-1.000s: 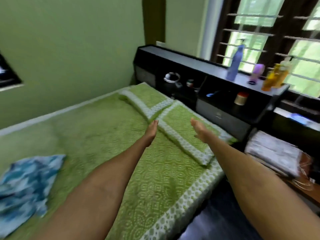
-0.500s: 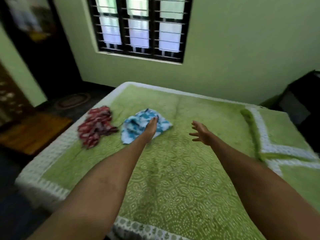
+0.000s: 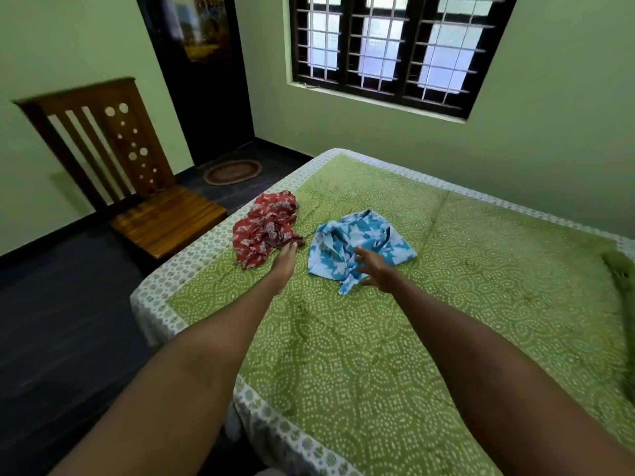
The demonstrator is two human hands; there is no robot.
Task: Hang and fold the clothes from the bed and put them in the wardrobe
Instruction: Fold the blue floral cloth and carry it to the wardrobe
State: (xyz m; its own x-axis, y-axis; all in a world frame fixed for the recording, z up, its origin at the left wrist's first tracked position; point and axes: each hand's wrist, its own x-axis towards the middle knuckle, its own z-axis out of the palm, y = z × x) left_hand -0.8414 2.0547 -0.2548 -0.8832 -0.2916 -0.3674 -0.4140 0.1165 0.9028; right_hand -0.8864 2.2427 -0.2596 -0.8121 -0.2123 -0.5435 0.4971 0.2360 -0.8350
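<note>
From the head camera, both bare arms are reaching out over a bed [image 3: 395,338] that is wearing a green cover dotted in white, with a pale patterned border running along its edge. Two crumpled garments are lying near the bed's far left corner, just beside each other — a red floral garment [image 3: 263,228] closer to the edge, and a blue floral garment [image 3: 357,245] to its right.

The left hand [image 3: 285,264] is stretching forward with fingers straight and held together, their tips meeting the near edge of the red garment; it is gripping nothing. The right hand [image 3: 376,269] is hovering over the near side of the blue garment with fingers spread and loosely extended, holding nothing — whether it is touching the cloth cannot be told.

Beyond the bed's left edge, a wooden chair [image 3: 130,187] with a slatted, hole-cut back is standing against the green wall on a dark floor. An oval mat [image 3: 232,171] is lying before a dark door [image 3: 202,73]. A barred window [image 3: 395,46] is sitting in the far wall.
</note>
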